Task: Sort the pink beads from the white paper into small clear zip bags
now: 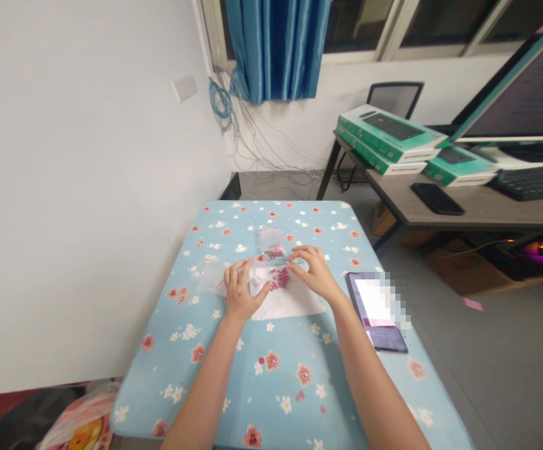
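Observation:
A heap of small pink beads lies on a white sheet of paper between my two hands. At the sheet's left edge my left hand has its thumb and fingers apart, with nothing visible between them. On the right, my right hand pinches a tiny pink bead just above the heap; the fingertips partly hide it. Just beyond the sheet lies a clear zip bag with more pink beads inside. Another clear plastic bag rests flat to the left of my left hand, with a thin red line beside it.
A tablet or phone with a lit screen lies at the right edge of the flowered table. A wall rises close on the left. Keyboard boxes, a black phone and a monitor stand on the desk to the right.

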Available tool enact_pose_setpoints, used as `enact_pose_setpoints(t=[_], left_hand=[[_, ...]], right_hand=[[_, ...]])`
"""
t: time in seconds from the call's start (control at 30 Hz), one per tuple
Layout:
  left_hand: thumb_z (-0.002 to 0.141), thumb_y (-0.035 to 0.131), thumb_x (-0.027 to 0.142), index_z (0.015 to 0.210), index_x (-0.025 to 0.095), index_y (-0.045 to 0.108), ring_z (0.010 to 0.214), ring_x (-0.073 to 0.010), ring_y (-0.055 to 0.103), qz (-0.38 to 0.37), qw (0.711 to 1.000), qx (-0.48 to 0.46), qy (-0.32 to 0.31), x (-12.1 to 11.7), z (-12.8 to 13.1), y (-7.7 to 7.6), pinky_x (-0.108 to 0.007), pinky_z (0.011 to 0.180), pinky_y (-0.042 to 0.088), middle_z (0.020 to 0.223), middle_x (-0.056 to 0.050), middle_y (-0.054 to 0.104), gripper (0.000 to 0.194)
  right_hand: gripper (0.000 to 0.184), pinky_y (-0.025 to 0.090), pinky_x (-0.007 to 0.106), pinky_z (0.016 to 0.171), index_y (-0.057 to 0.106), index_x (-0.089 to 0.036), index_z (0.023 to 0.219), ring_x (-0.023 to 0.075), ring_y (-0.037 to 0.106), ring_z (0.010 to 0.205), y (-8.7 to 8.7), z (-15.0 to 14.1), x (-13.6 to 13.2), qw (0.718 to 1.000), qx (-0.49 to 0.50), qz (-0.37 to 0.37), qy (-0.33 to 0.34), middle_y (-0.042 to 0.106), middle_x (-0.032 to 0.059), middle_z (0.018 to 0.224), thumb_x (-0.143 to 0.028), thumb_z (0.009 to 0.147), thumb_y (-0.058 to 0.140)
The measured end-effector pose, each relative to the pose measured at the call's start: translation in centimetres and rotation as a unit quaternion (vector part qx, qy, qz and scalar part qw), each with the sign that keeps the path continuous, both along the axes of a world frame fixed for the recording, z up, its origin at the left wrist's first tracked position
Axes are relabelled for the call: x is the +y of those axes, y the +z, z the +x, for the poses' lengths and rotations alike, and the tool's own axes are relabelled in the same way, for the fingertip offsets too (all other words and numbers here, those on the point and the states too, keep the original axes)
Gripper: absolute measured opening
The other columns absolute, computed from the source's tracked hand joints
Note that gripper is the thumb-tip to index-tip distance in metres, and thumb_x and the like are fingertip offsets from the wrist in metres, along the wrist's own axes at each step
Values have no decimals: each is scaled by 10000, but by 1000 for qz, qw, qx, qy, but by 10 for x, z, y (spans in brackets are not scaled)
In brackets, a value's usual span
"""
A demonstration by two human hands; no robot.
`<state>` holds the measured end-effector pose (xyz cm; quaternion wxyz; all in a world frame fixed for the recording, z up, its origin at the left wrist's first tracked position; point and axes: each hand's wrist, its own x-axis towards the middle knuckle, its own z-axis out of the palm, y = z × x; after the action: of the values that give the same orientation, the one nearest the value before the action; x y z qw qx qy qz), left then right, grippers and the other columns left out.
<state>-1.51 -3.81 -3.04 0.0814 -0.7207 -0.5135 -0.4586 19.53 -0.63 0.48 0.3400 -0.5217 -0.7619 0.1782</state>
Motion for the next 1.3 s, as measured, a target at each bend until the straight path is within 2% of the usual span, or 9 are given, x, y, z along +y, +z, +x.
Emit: enact_pose_setpoints(t=[0.17,0.27,0.53,0.93,1.17,1.3], left_hand=[[740,666,433,1278,150,484,992,-268,521,2,1000,4,6,0,0,-2,-412,908,404,1070,-140,549,635],[742,661,436,1282,157,483,985,-266,524,4,1000,5,9,0,0,-2,-407,903,406,1065,-136,552,633],[759,641,423,1290,144,479,1004,-274,518,3,1000,4,4,0,0,-2,-407,900,402,1071,-146,560,621],[761,637,423,1299,148,470,1002,-270,518,8,1000,1,4,1,0,-3,-408,903,400,1073,-143,556,627],[752,647,448,1287,144,480,990,-269,524,3,1000,-15,10,1,0,-3,-416,901,403,1059,-143,560,637],[754,644,440,1284,154,480,988,-269,530,2,1000,-23,17,1,0,-1,-426,895,411,1057,-138,562,624]], right_hand=[[96,339,434,981,640,-242,894,238,492,1103,26,-18,-11,997,55,30,39,611,53,1081,-315,860,588],[84,342,432,986,639,-244,901,234,490,1109,34,-28,-17,996,66,34,57,610,49,1081,-301,853,601],[84,347,428,1002,642,-246,903,234,465,1135,32,-42,-21,994,70,26,81,603,47,1101,-300,852,602],[102,358,422,992,638,-244,931,231,468,1130,34,-41,-21,994,70,24,79,610,46,1103,-286,840,616],[255,366,456,970,659,-241,925,273,453,1134,32,-34,-21,998,2,7,60,597,64,1136,-419,748,701],[149,381,456,948,687,-243,826,274,452,1130,28,-36,-21,997,-26,-1,72,590,64,1151,-383,802,643]])
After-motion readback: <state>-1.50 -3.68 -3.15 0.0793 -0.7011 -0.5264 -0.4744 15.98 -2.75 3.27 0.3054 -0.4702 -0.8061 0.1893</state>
